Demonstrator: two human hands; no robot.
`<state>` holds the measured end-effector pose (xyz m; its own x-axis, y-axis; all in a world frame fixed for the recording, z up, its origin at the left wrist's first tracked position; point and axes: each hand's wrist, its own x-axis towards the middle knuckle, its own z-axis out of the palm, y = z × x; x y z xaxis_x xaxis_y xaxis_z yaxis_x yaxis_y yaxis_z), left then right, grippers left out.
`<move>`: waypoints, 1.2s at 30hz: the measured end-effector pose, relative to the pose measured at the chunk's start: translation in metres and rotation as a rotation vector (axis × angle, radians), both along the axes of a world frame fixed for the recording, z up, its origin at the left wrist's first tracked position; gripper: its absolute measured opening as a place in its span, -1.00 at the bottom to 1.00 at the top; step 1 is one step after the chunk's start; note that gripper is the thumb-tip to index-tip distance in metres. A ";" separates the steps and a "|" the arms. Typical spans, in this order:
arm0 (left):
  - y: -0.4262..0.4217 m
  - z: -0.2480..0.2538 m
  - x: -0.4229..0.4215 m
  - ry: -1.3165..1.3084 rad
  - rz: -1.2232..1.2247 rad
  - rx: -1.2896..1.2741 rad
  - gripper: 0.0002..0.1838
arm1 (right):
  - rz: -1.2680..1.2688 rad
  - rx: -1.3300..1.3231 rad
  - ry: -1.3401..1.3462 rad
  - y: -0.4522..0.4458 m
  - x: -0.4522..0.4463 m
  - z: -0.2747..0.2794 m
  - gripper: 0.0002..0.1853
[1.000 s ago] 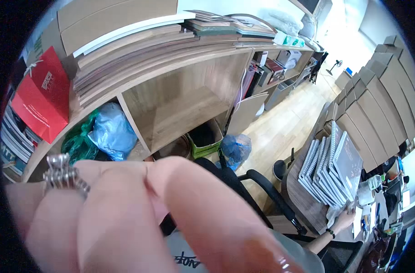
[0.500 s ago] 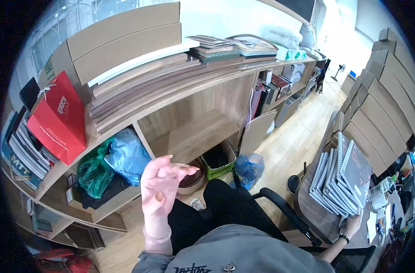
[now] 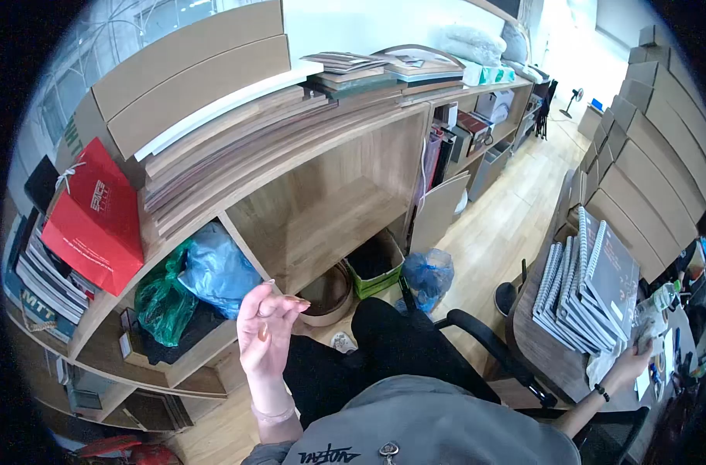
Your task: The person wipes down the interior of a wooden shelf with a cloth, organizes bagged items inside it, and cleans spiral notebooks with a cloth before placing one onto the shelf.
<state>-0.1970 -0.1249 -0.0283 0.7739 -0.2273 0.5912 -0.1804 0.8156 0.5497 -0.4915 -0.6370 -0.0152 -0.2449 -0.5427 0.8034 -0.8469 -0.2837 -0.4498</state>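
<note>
My left hand (image 3: 266, 333) is raised in front of my lap, fingers loosely bent and the thumb apart from them, with nothing held. My right hand (image 3: 632, 363) is over the desk on the right, its fingers curled at a crumpled pale cloth-like thing (image 3: 652, 328); the fingertips are partly hidden. Just left of that hand, a leaning stack of spiral-bound notebooks (image 3: 585, 283) rests on the desk (image 3: 527, 364). A whitish crumpled piece (image 3: 601, 366) shows between the notebooks and my right wrist.
Cardboard boxes (image 3: 643, 186) are piled behind the notebooks. A wooden shelf unit (image 3: 329, 209) holds boards, a red paper bag (image 3: 97, 221) and a blue plastic bag (image 3: 217, 267). A green-edged bin (image 3: 376, 271) and a chair armrest (image 3: 484, 353) are near my legs.
My right hand has moved forward and right across the desk, away from the notebooks' near edge. My left hand's fingers have curled in more. The view has shifted slightly.
</note>
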 end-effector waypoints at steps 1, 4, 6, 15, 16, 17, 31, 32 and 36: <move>0.001 -0.003 -0.002 0.003 0.024 0.042 -0.39 | 0.028 0.015 -0.030 0.006 0.006 0.000 -0.58; 0.002 -0.009 -0.002 0.002 0.076 0.121 -0.38 | 0.028 0.146 0.002 0.003 0.005 0.006 -0.58; 0.010 -0.013 -0.001 0.067 0.093 0.118 -0.35 | -0.024 0.399 0.129 0.002 0.001 0.004 -0.58; 0.010 -0.017 0.018 0.117 0.124 0.157 -0.32 | 0.169 -0.247 -0.110 0.096 0.081 0.075 -0.62; 0.011 -0.016 0.019 0.111 0.127 0.161 -0.32 | 0.255 -0.355 -0.138 0.116 0.099 0.091 -0.63; 0.011 -0.015 0.020 0.118 0.153 0.157 -0.32 | 0.341 -0.465 -0.168 0.131 0.117 0.103 -0.65; 0.023 -0.017 0.028 0.261 0.474 0.107 -0.37 | 1.473 -0.053 -0.846 0.086 0.514 0.166 -0.81; 0.022 -0.016 0.030 0.290 0.508 0.165 -0.34 | 1.385 0.008 -0.786 0.063 0.549 0.159 -0.81; 0.015 -0.015 0.045 0.355 0.617 0.272 -0.27 | 1.243 0.047 -0.552 -0.004 0.639 0.133 -0.75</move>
